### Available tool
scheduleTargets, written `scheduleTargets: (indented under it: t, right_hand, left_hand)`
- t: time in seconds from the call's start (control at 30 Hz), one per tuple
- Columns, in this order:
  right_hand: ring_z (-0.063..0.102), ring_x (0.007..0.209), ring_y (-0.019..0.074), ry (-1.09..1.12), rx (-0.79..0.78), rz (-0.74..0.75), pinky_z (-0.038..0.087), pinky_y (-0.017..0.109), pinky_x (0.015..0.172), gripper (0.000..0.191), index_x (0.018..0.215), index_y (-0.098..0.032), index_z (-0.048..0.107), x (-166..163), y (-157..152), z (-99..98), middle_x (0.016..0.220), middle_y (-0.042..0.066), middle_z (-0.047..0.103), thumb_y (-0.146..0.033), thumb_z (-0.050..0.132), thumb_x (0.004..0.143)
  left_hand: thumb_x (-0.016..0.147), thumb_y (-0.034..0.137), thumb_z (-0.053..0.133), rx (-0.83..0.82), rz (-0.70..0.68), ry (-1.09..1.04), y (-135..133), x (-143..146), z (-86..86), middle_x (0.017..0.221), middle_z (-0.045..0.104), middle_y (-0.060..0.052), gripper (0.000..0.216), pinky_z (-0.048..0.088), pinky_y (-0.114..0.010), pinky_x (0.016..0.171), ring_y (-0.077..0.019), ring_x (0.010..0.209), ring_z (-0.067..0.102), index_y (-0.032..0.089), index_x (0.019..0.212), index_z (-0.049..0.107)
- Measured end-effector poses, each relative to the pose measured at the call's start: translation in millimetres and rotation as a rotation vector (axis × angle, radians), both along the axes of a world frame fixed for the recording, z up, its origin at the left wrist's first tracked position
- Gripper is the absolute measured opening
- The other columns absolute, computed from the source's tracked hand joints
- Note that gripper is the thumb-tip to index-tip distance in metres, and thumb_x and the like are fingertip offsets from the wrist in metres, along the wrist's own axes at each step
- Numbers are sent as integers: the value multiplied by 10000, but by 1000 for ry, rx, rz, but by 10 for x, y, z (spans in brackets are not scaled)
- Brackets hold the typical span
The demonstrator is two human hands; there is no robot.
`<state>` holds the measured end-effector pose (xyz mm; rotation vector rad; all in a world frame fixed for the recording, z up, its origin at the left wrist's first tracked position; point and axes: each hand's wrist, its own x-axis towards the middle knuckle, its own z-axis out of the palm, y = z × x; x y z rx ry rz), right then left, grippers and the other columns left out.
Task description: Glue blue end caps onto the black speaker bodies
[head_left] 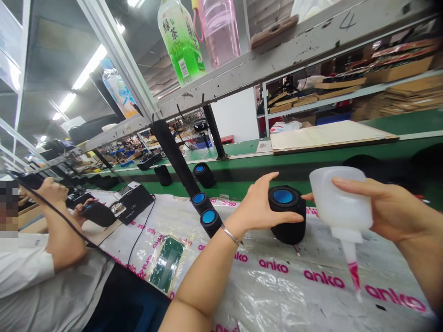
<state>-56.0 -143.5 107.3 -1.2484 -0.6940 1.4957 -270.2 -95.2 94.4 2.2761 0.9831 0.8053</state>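
**Bench entry: speaker held, squeeze bottle inverted**

Tabletop (277,295): covered with clear plastic sheeting printed with pink "anko" lettering. Behind it runs a green conveyor belt (311,159) carrying a flat pale board (328,134).

Overhead shelf (277,55): holds a green tea bottle (180,39), liquid visible through most of its height, and a pink translucent bottle (218,32); its contents cannot be made out.

Co-worker at far left, white sleeve (20,269), handles a dark object with a cable running to it.

Black cylindrical speaker (288,214): stands upright on the sheeting, blue disc on top. The left hand (258,205) cups its left side, fingers curled over the upper edge, thumb low on the front: closed around the speaker.

White squeeze bottle (341,200): translucent, held nozzle-down just right of the speaker, its wall close against the speaker's top edge. The right hand (391,210) grips the body, fingers across the far side. The level inside cannot be read; the nozzle (353,267) shows pink along its lower part, which may be the lettering behind, and its tip is near the sheeting, contact unclear.

Two more speakers (206,210) sit together left of the held one; two others (204,174) stand on the belt. A dark green flat item (168,263) lies in the plastic at lower left.
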Motion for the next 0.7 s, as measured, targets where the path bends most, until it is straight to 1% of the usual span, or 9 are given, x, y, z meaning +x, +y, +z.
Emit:
scheduleTargets:
  t: [0.03,0.1,0.2,0.3,0.37,0.4,0.47,0.57,0.7]
  right_hand:
    - [646,708,297,32,-5,-8,555,335,536,561,1024,-130,638,6,-7,13,1024,195,642,-322,775,515]
    - [654,803,317,104,3,-53,579,363,607,543,1089,-157,607,28,-23,55,1032,183,641,-327,721,586]
    - [641,900,344,177,79,-204,590,457,674,510,1145,-187,576,100,-38,128,1102,177,613,-387,658,684]
    - [618,972,325,235,291,-398,570,584,730,389,1094,-238,593,226,-28,166,1260,90,541,-314,642,715]
    - [592,1037,295,272,438,-486,540,642,783,328,1063,-260,603,323,-18,170,1318,28,499,-236,605,737]
    - [580,1062,285,292,475,-514,527,656,804,313,1064,-266,603,368,-16,172,1330,15,490,-215,578,756]
    - [573,1082,277,337,477,-560,516,648,837,309,1091,-276,590,445,-21,184,1335,11,492,-200,532,798]
    - [583,1074,262,401,423,-638,523,589,865,320,1144,-313,555,524,-53,228,1327,-10,508,-232,511,837]
    - [581,1079,218,404,431,-732,538,494,853,281,1142,-336,551,625,-102,273,1330,-45,509,-304,498,868]
  left_hand:
    - [591,524,821,-57,-3,51,25,31,4,1409,481,-123,1041,460,-473,984,-354,1265,487,269,1446,285]
    - [540,544,837,-136,25,117,99,97,8,1299,571,-112,1099,484,-476,931,-358,1177,557,290,1447,270]
    - [516,568,837,-139,195,84,287,217,-1,1206,619,-103,1059,483,-464,914,-350,1112,592,296,1401,323]
    - [561,552,824,-102,368,-21,562,380,-46,1225,610,-121,1014,471,-426,933,-330,1127,589,271,1393,316]
    - [588,517,824,-61,466,-65,765,504,-92,1279,581,-136,996,454,-395,961,-316,1169,570,252,1395,305]
    - [598,496,825,-46,512,-73,863,564,-117,1300,567,-144,987,447,-379,970,-309,1186,562,241,1395,301]
    - [615,464,823,-35,578,-69,1038,672,-164,1323,545,-166,976,435,-357,982,-303,1212,546,213,1394,291]
    - [627,442,819,-48,615,-45,1241,783,-206,1324,531,-204,966,428,-359,989,-313,1231,532,168,1386,288]
    - [617,430,825,-107,656,7,1433,816,-195,1306,533,-242,1002,419,-387,1001,-343,1241,525,126,1392,268]
